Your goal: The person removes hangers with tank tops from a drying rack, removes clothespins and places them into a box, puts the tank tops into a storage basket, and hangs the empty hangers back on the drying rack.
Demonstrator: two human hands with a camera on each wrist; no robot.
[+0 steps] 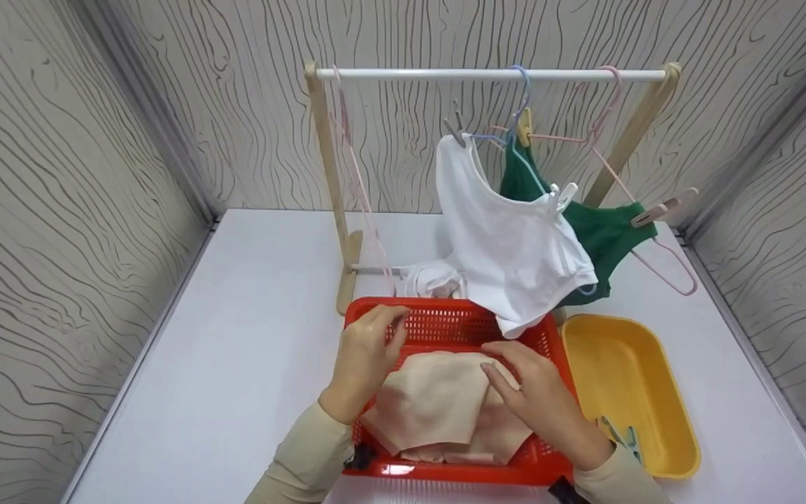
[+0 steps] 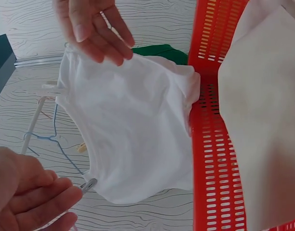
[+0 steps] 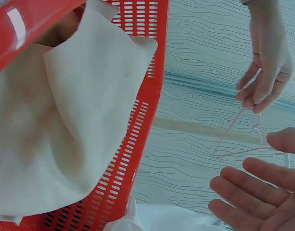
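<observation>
Both hands hover over a red plastic basket [image 1: 445,476], holding nothing. My left hand [image 1: 366,357] hangs above the basket's left side, fingers loosely bent. My right hand [image 1: 539,388] is over the right side, its fingers spread in the right wrist view. Beneath them, beige cloth garments [image 1: 438,399] lie in the basket. Just behind hangs a white sleeveless top [image 1: 508,238] on a blue hanger [image 1: 523,91], fastened by a grey clothespin [image 1: 456,126] and a white clothespin [image 1: 562,199]. Its lower corner overlaps the basket's back rim in the head view.
A green garment [image 1: 602,231] hangs behind on a pink hanger [image 1: 609,105] with clothespins. Another pink hanger [image 1: 357,168] hangs bare at the left of the rack's white rail [image 1: 417,73]. A yellow tray [image 1: 627,364] with green clothespins [image 1: 628,441] stands right of the basket. White cloth [image 1: 434,278] lies behind it.
</observation>
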